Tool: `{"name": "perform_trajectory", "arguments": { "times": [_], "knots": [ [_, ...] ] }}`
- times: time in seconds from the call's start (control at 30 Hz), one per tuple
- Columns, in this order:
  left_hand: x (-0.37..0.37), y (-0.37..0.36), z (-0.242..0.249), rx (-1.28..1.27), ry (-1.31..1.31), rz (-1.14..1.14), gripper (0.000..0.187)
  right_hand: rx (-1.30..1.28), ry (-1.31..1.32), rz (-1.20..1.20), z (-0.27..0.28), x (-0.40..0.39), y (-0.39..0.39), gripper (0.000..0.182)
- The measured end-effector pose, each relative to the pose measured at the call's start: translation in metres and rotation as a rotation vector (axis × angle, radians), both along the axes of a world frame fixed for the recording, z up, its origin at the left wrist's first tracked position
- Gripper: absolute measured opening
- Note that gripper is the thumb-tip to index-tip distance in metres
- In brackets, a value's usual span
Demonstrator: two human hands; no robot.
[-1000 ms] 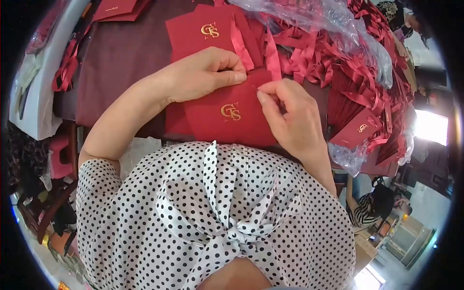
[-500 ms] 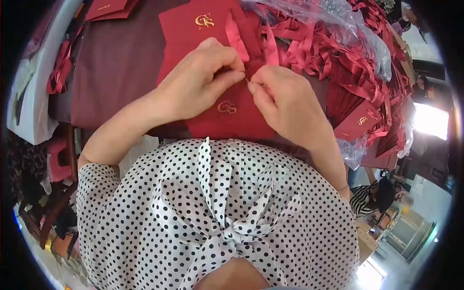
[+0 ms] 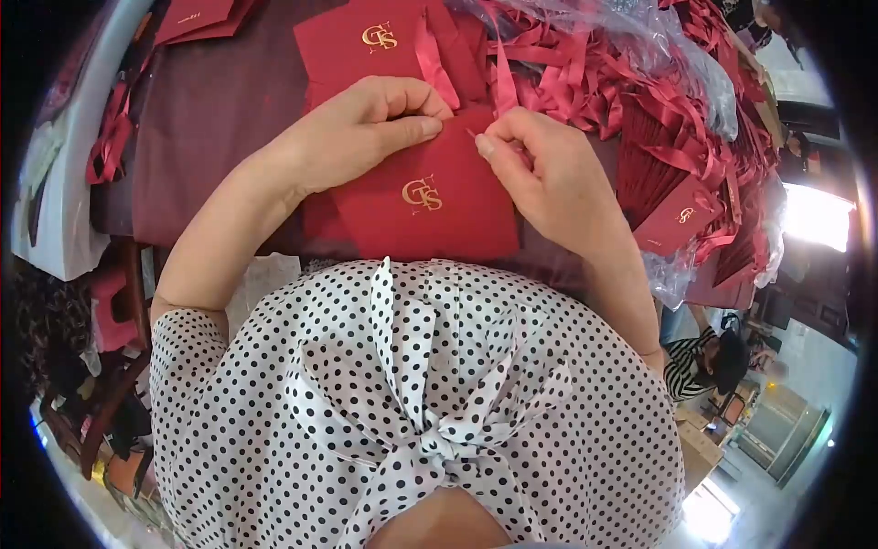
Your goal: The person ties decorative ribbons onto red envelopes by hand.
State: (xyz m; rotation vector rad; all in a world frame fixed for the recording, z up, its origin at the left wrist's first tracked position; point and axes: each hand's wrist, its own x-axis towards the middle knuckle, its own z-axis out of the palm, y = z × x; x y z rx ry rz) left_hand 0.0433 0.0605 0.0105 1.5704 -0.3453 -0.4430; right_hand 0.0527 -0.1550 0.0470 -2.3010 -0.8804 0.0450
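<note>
A flat dark-red paper bag [image 3: 448, 215] with gold lettering lies in front of me at the table's near edge. My left hand [image 3: 370, 128] is closed at its upper left edge, thumb and forefinger pinching there. At the upper right edge, my right hand [image 3: 553, 174] pinches a thin pink-red ribbon [image 3: 504, 78] that rises behind its fingers. Between the two hands the bag's top edge shows, with a short bit of ribbon near my right thumb. Just beyond lie more red bags [image 3: 334, 46] with the same gold lettering; a second ribbon strip [image 3: 433, 59] drapes over them.
To the right is a large heap of red bags with ribbons [image 3: 677, 137], partly under clear plastic wrap [image 3: 686, 55]. A folded red card [image 3: 201, 18] sits at the far left on the maroon tablecloth [image 3: 210, 110]. Another person [image 3: 704, 361] in stripes is at lower right.
My hands have moved slightly apart, the left one leftward. The bag's front now lies more exposed, its gold lettering clearer.
</note>
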Motion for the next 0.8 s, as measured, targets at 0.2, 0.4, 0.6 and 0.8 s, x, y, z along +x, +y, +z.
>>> {"name": "perform_trajectory", "arguments": {
  "times": [0.2,0.4,0.6,0.8],
  "knots": [
    [0.002,0.001,0.007,-0.063,0.107,-0.055,0.012,0.039,0.017,0.047,-0.001,0.003,-0.006,0.013],
    [0.000,-0.007,0.001,-0.026,0.014,-0.036,0.016,0.010,0.027,0.061,0.004,-0.003,-0.002,0.012],
    [0.004,0.002,0.006,-0.101,0.142,-0.170,0.018,0.066,0.064,0.078,0.005,-0.005,-0.002,0.012],
    [0.004,0.002,0.006,-0.140,0.156,-0.148,0.023,0.005,0.078,0.069,0.013,-0.009,0.002,0.012]
  ]
}}
